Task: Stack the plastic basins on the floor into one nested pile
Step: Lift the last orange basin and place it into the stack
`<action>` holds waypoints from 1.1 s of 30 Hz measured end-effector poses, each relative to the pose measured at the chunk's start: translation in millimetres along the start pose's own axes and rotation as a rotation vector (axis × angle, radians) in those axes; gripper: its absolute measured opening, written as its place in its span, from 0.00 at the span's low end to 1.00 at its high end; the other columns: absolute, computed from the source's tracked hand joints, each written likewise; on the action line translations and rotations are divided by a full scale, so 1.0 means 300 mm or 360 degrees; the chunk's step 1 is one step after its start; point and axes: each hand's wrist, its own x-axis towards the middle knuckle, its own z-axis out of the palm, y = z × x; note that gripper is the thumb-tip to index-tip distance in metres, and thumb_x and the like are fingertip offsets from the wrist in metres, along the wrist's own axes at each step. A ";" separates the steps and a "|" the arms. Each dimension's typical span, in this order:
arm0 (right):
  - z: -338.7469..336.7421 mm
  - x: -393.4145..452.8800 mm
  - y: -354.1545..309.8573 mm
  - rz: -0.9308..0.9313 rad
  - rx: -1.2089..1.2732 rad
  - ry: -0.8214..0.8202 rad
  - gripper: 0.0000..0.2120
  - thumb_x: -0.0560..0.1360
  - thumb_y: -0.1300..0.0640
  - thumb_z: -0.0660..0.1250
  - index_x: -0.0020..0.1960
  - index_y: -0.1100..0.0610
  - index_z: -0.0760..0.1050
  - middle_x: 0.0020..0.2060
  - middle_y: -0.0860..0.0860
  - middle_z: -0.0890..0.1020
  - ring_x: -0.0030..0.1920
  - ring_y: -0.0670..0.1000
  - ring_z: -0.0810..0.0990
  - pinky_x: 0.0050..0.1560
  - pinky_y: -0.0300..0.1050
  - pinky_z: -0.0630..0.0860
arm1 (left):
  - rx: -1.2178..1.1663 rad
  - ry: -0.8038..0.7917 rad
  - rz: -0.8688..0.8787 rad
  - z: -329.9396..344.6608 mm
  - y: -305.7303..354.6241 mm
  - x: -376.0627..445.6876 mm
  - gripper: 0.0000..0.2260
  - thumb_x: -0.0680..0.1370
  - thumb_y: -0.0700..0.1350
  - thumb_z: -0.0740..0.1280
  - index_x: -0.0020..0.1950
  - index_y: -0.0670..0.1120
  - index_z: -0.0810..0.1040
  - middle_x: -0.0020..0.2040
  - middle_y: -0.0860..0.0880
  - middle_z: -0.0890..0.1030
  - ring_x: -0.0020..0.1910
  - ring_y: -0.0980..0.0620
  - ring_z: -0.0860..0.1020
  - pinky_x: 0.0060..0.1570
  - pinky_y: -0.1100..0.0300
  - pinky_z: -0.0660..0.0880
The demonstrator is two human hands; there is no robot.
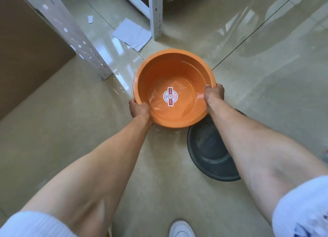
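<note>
An orange plastic basin (pixel 170 68) with a round label on its bottom is held above the floor, mouth up. My left hand (pixel 139 109) grips its rim at the near left, and my right hand (pixel 213 95) grips the rim at the right. A dark grey basin (pixel 210 148) stands on the floor below and to the near right of the orange one, partly hidden by my right forearm.
White metal shelf posts (pixel 155 15) stand on the glossy tiled floor ahead, another post (pixel 74 38) at the left. A sheet of paper (pixel 132 33) lies by the posts. A brown cardboard panel (pixel 26 50) fills the left. My white shoe (pixel 181 229) shows at the bottom.
</note>
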 end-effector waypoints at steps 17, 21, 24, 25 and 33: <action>0.045 -0.617 0.036 -0.0283 0.0107 0.0062 0.16 0.78 0.49 0.62 0.57 0.61 0.73 0.55 0.57 0.83 0.55 0.59 0.80 0.54 0.47 0.73 | -0.0314 0.0444 0.0078 -0.559 -0.079 -0.231 0.22 0.72 0.32 0.53 0.64 0.44 0.69 0.58 0.42 0.80 0.55 0.40 0.79 0.60 0.46 0.77; 0.032 -0.816 0.098 -0.0328 0.0076 0.0043 0.17 0.77 0.48 0.63 0.57 0.60 0.73 0.55 0.57 0.83 0.56 0.59 0.80 0.56 0.48 0.73 | -0.0361 0.0523 0.0037 -0.752 -0.121 -0.344 0.21 0.73 0.33 0.54 0.64 0.44 0.70 0.55 0.44 0.79 0.54 0.42 0.79 0.61 0.49 0.76; 0.023 -0.976 0.156 -0.0315 0.0019 -0.0006 0.17 0.77 0.47 0.64 0.57 0.59 0.73 0.56 0.56 0.82 0.57 0.58 0.80 0.57 0.48 0.74 | -0.0342 0.0577 0.0032 -0.917 -0.165 -0.434 0.22 0.75 0.33 0.55 0.69 0.43 0.68 0.61 0.42 0.78 0.58 0.41 0.78 0.63 0.50 0.75; 0.021 -1.037 0.180 -0.0327 -0.0013 -0.0030 0.17 0.77 0.47 0.64 0.58 0.59 0.72 0.57 0.56 0.82 0.57 0.58 0.80 0.57 0.48 0.74 | -0.0354 0.0592 0.0022 -0.978 -0.189 -0.464 0.22 0.76 0.33 0.55 0.69 0.43 0.68 0.62 0.41 0.78 0.59 0.40 0.78 0.62 0.50 0.75; 0.089 -1.449 0.426 -0.0467 -0.0240 -0.0228 0.17 0.76 0.45 0.62 0.56 0.57 0.74 0.55 0.56 0.82 0.56 0.60 0.80 0.54 0.50 0.75 | -0.0435 0.0857 -0.0137 -1.410 -0.414 -0.643 0.17 0.82 0.47 0.55 0.70 0.43 0.68 0.63 0.42 0.77 0.60 0.41 0.77 0.60 0.50 0.74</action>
